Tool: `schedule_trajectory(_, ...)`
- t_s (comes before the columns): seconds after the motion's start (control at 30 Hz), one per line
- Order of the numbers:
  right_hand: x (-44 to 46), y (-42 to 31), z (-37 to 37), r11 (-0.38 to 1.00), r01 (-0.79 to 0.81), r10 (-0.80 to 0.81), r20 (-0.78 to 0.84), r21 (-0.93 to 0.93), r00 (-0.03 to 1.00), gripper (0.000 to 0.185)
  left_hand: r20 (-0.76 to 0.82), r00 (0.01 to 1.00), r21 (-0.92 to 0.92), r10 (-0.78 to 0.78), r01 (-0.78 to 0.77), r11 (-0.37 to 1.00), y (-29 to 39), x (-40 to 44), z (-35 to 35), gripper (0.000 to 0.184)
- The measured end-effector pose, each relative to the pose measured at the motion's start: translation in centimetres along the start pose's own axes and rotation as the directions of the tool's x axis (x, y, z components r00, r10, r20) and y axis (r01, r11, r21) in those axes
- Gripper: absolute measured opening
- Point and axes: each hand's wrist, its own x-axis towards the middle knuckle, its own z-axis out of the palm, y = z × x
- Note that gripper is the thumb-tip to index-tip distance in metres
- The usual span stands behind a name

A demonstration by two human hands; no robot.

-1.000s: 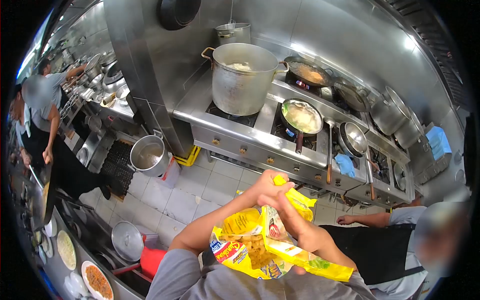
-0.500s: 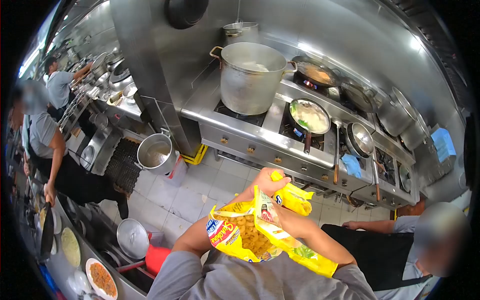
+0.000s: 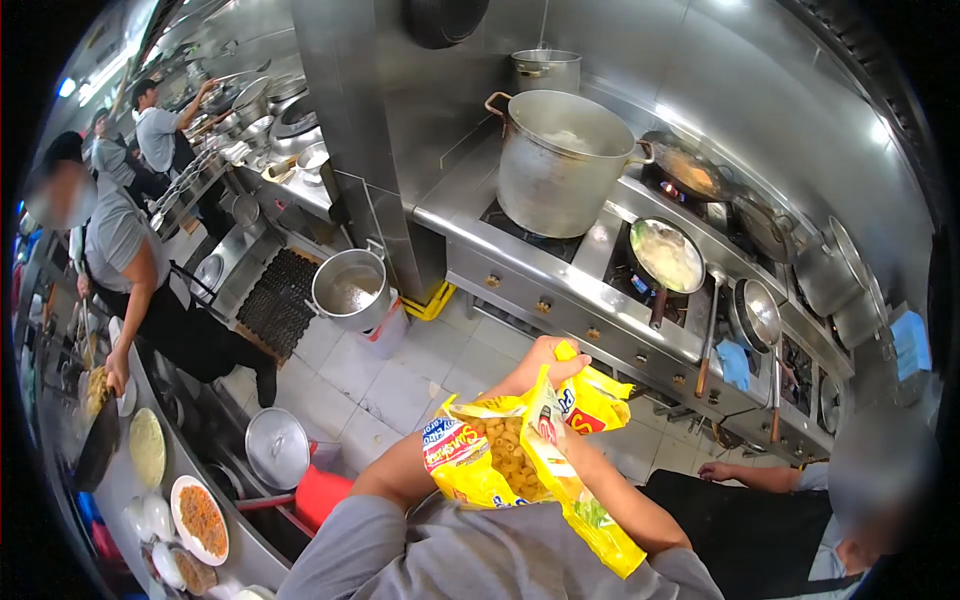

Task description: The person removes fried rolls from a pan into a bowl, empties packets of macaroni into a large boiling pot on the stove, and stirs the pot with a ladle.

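An open yellow bag of elbow macaroni (image 3: pixel 515 462) lies against my chest and over my left forearm, the pasta showing through its wide mouth. My left hand (image 3: pixel 545 365) is closed on a crumpled yellow pasta packet (image 3: pixel 592 398) just beyond it. Whether that packet is separate or part of the same bag, I cannot tell. My right hand (image 3: pixel 556 440) is closed at the torn edge of the macaroni bag, some fingers covered by the wrapper. From there a long yellow flap (image 3: pixel 605 535) hangs along my right forearm.
A large stockpot (image 3: pixel 565 170) stands on the stove, with a pan of pale food (image 3: pixel 667 256) beside it. A smaller pot (image 3: pixel 350 290) sits on a floor bucket. Co-workers stand at left; another person (image 3: pixel 740 520) is close at right. Plated food (image 3: pixel 201 517) lines the left counter.
The view has turned left, so stove and pots sit farther right. My right hand has come into sight at the bag's edge. The co-worker at left has shifted, pan in hand.
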Motion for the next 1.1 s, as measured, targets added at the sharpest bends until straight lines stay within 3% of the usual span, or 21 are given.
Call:
schedule_trajectory(0.07, 0.6, 0.1, 0.0, 0.996, -0.023, 0.023, -0.003, 0.091, 1.000, 0.082, -0.021, 1.000, 0.002, -0.003, 0.003, 1.000, -0.1, 0.3, -0.4, 0.025)
schedule_trajectory(0.1, 0.9, -1.1, 0.1, 0.991, 0.099, -0.094, -0.055, 0.085, 0.994, 0.068, -0.030, 1.000, 0.001, -0.004, 0.004, 1.000, 0.0, 0.6, -0.6, 0.026)
schedule_trajectory(0.2, 1.4, -0.7, -0.8, 0.990, 0.137, -0.140, -0.064, -0.044, 0.988, 0.070, -0.059, 0.998, 0.036, 0.037, -0.035, 0.999, 0.9, 1.3, -0.9, 0.033)
schedule_trajectory(0.23, 1.6, -1.0, -0.9, 0.991, 0.126, -0.121, -0.097, 0.047, 0.988, 0.070, -0.064, 0.997, 0.039, 0.038, -0.035, 0.999, 1.1, 1.7, -1.0, 0.033)
schedule_trajectory(0.37, 2.4, 1.8, -2.5, 0.988, 0.080, -0.064, -0.128, 0.129, 0.990, 0.071, -0.116, 0.992, 0.150, 0.041, -0.023, 0.988, 2.4, 3.1, -2.2, 0.031)
schedule_trajectory(0.43, 2.7, 4.9, -3.6, 0.970, 0.243, -0.243, -0.030, 0.002, 0.970, 0.073, -0.113, 0.993, 0.191, 0.017, 0.005, 0.982, 2.8, 3.8, -2.9, 0.030)
schedule_trajectory(0.47, 3.0, 5.9, -3.9, 0.966, 0.257, -0.257, -0.055, 0.001, 0.965, 0.073, -0.141, 0.989, 0.193, 0.033, -0.005, 0.981, 2.7, 4.1, -3.2, 0.029)
schedule_trajectory(0.53, 3.6, 7.0, -4.8, 0.979, 0.149, -0.131, 0.130, -0.138, 0.983, 0.071, -0.133, 0.990, 0.205, 0.049, -0.021, 0.978, 2.9, 5.1, -3.6, 0.028)
schedule_trajectory(0.57, 3.6, 3.4, -5.6, 0.998, -0.034, 0.026, 0.148, 0.051, 0.989, 0.076, -0.143, 0.989, 0.144, 0.037, -0.016, 0.989, 3.1, 5.5, -3.9, 0.024)
schedule_trajectory(0.6, 3.8, 2.9, -6.3, 0.999, -0.029, 0.023, 0.127, 0.045, 0.992, 0.076, -0.157, 0.987, 0.077, 0.023, -0.011, 0.997, 3.2, 6.0, -4.1, 0.020)
schedule_trajectory(0.67, 4.0, 2.1, -7.6, 0.945, 0.192, -0.142, 0.196, -0.264, 0.970, 0.082, -0.162, 0.986, 0.087, 0.046, -0.032, 0.996, 3.0, 7.2, -4.3, 0.019)
schedule_trajectory(0.7, 4.0, 1.1, -8.4, 0.971, 0.068, -0.025, 0.186, -0.231, 0.982, 0.089, -0.188, 0.980, 0.098, 0.071, -0.053, 0.994, 2.9, 7.9, -4.3, 0.018)
schedule_trajectory(0.73, 4.2, 0.9, -9.0, 0.967, 0.066, -0.021, 0.183, -0.245, 0.983, 0.089, -0.217, 0.971, 0.109, 0.099, -0.076, 0.991, 3.0, 8.7, -4.5, 0.017)
schedule_trajectory(0.8, 4.4, 0.7, -10.1, 0.997, 0.011, -0.005, 0.080, -0.075, 0.997, 0.090, -0.190, 0.977, 0.147, 0.098, -0.070, 0.987, 4.7, 9.7, -4.0, 0.016)
schedule_trajectory(0.87, 4.6, 2.9, -10.7, 0.991, 0.067, -0.062, 0.047, -0.112, 0.997, 0.086, -0.142, 0.987, 0.090, 0.075, -0.062, 0.994, 5.1, 10.5, -3.7, 0.014)
schedule_trajectory(0.93, 4.4, 4.0, -10.6, 0.977, -0.080, 0.079, 0.013, 0.197, 0.997, 0.086, -0.131, 0.984, 0.035, 0.123, -0.120, 0.992, 4.6, 11.5, -3.3, 0.016)
schedule_trajectory(1.0, 4.8, 4.7, -10.6, 0.981, -0.057, 0.064, -0.031, 0.188, 0.997, 0.080, -0.113, 0.986, 0.028, 0.125, -0.123, 0.992, 6.4, 12.2, -2.7, 0.017)
schedule_trajectory(1.07, 5.6, 4.4, -11.2, 0.998, -0.063, 0.061, -0.068, -0.028, 0.996, 0.104, -0.054, 0.983, 0.124, 0.175, -0.167, 0.978, 5.9, 13.8, -3.7, 0.018)
schedule_trajectory(1.1, 5.8, 1.7, -11.4, 0.973, -0.231, 0.230, -0.067, -0.018, 0.971, 0.106, -0.032, 0.986, 0.124, 0.161, -0.156, 0.980, 6.1, 14.4, -3.8, 0.022)
